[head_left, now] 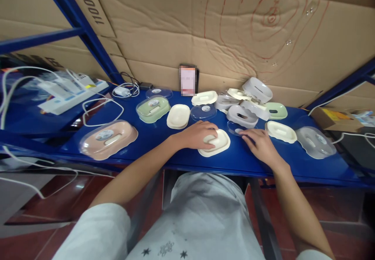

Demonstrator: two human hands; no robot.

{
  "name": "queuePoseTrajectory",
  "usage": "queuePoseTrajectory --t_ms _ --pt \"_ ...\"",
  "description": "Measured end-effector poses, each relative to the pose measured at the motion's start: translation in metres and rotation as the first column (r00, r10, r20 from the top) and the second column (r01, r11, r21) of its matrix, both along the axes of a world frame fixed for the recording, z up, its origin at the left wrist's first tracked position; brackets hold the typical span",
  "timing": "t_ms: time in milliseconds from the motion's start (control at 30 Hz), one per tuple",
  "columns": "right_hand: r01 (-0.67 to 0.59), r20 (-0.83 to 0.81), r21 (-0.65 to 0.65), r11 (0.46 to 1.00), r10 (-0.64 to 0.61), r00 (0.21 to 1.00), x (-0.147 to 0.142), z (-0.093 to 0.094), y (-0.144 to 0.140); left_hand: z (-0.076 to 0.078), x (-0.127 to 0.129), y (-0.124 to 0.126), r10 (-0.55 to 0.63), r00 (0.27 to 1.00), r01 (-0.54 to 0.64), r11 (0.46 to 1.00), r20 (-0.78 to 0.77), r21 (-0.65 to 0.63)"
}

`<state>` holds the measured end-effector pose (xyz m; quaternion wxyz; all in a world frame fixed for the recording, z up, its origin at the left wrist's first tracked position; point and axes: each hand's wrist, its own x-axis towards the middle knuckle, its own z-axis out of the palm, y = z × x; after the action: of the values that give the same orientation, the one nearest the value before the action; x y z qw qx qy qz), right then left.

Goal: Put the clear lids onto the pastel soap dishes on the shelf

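Pale grey-white short-sleeved cotton shirt (202, 217), small dark star prints near hem; forearms bare, both hands unadorned.

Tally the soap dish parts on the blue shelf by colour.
Pink: 1, the pink dish under a clear cover
Green: 2, the green dish and the green tray
Cream: 5, including the cream tray under the left hand
White or grey: about 4, piled together
Loose clear lids: about 4, one at the right hand
Total: about 16
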<state>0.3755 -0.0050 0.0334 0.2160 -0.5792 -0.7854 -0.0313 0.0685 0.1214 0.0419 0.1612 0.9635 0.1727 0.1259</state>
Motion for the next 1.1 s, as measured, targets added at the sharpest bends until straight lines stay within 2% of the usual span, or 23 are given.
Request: queuePoseTrajectory --t_ms 100,233,300,367,467,567,633,700,767,833,933,1000,1100 --pt "-0.003 0.030 0.029 1.000 0.002 1.000 -0.007 0.006 0.006 0.001 -0.001 0.001 0.018 1.000 -0.018 1.000 -0.002 -0.018" --pt "0.136 0.160 0.160 0.978 -0.161 0.974 -0.006 0.010 0.028 0.007 -0.005 -0.001 0.052 0.998 -0.053 0.998 -0.023 -0.032" --pt "0.170 0.187 0.149 0.974 -0.197 0.962 -0.005 0.012 0.038 0.011 -0.008 -0.002 0.066 0.996 -0.069 0.996 -0.054 -0.060" --pt "0.168 0.146 0.139 0.976 -0.188 0.971 -0.006 0.014 0.041 0.016 -0.013 -0.002 0.057 0.995 -0.067 0.990 -0.085 -0.125" --pt "0.072 0.053 0.151 0.986 -0.081 0.995 -0.021 0.018 0.029 0.021 -0.024 0.004 0.044 0.997 -0.058 0.975 -0.066 -0.214" --pt "-0.057 0.021 0.122 0.991 0.055 0.998 -0.048 0.021 0.009 0.028 -0.040 0.017 0.073 0.997 -0.063 0.972 0.039 -0.228" --pt "-0.125 0.020 0.082 0.989 0.124 0.992 -0.066 0.020 0.000 0.032 -0.051 0.027 0.122 0.986 -0.092 0.966 0.114 -0.243" --pt "-0.201 0.026 0.038 0.979 0.200 0.979 -0.080 0.018 -0.001 0.035 -0.059 0.035 0.228 0.955 -0.180 0.953 0.189 -0.243" --pt "-0.285 0.038 -0.003 0.958 0.285 0.958 -0.088 0.013 0.003 0.035 -0.063 0.041 0.359 0.896 -0.322 0.930 0.260 -0.175" --pt "-0.355 0.060 -0.032 0.934 0.356 0.932 -0.093 0.009 0.007 0.033 -0.063 0.046 0.452 0.843 -0.459 0.887 0.292 -0.048" --pt "-0.373 0.114 -0.011 0.928 0.371 0.922 -0.097 0.003 0.010 0.029 -0.059 0.052 0.529 0.812 -0.565 0.819 0.246 0.105" --pt "-0.358 0.158 0.014 0.934 0.352 0.923 -0.098 0.000 0.009 0.029 -0.056 0.052 0.500 0.840 -0.529 0.842 0.212 0.109" --pt "-0.343 0.200 0.026 0.939 0.332 0.922 -0.100 -0.004 0.006 0.027 -0.053 0.034 0.299 0.938 -0.307 0.951 0.176 0.022"
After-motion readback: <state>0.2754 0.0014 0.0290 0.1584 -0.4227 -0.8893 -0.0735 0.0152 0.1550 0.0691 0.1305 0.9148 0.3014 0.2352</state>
